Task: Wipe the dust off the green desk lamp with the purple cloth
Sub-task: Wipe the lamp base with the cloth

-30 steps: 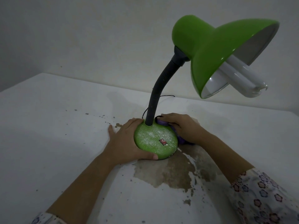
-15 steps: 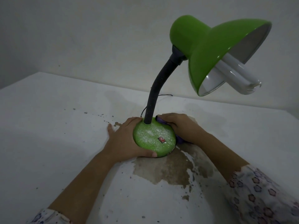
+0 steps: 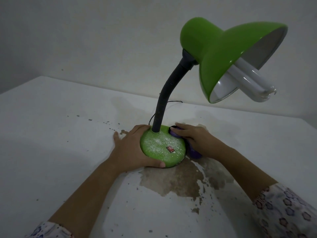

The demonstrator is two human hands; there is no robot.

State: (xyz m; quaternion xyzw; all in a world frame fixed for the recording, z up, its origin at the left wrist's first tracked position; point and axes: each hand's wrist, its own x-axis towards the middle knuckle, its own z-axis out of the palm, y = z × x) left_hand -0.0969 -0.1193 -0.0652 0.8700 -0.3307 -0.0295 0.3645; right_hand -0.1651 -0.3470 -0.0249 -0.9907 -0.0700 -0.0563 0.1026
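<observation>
The left hand [image 3: 132, 148] grips the green desk lamp [image 3: 163, 148] base at frame centre; the right hand [image 3: 195, 140] presses the purple cloth [image 3: 193, 152] against its right edge. White dust covers the base (wiping barely begun).

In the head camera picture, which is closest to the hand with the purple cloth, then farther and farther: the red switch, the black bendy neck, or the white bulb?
From the right hand:
1. Black bendy neck: its foot meets the base just left of the fingertips.
2. Red switch: on the dusty base, lower left of the hand; almost a tie with the neck.
3. White bulb: high up, under the shade.
</observation>
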